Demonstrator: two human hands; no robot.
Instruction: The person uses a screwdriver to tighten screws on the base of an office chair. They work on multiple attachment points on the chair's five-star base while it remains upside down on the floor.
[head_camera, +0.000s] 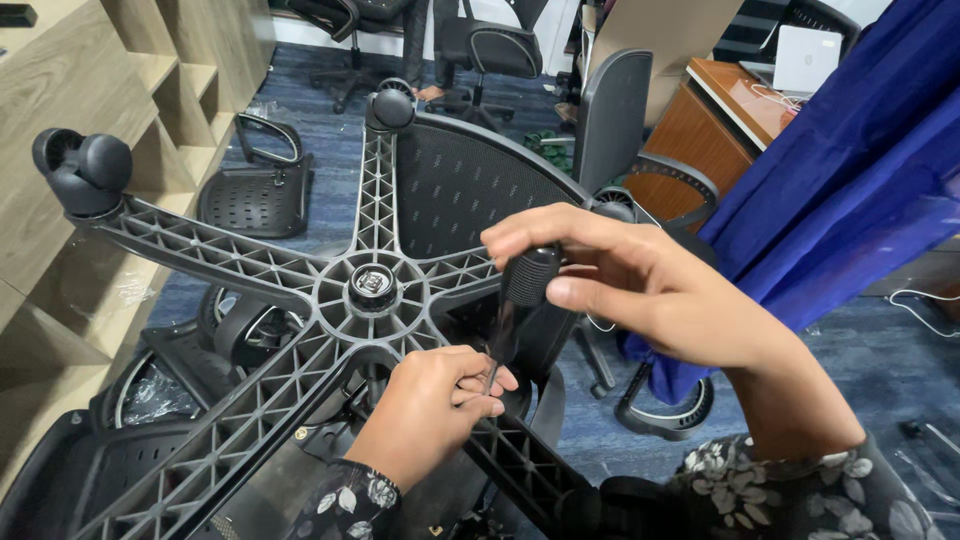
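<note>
Screwdriver (515, 310): black-handled, long axis near upright and tilted slightly, above the star chair base (372, 290); right hand (640, 285) fingers closed around the handle on top, left hand (435, 410) pinching the shaft tip directly below.

Black screwdriver (515, 310) stands nearly upright, thick ribbed handle on top, thin shaft pointing down. Its tip sits by the upturned black five-spoke chair base (372, 288), ribbed underside up, casters on the spoke ends.
</note>
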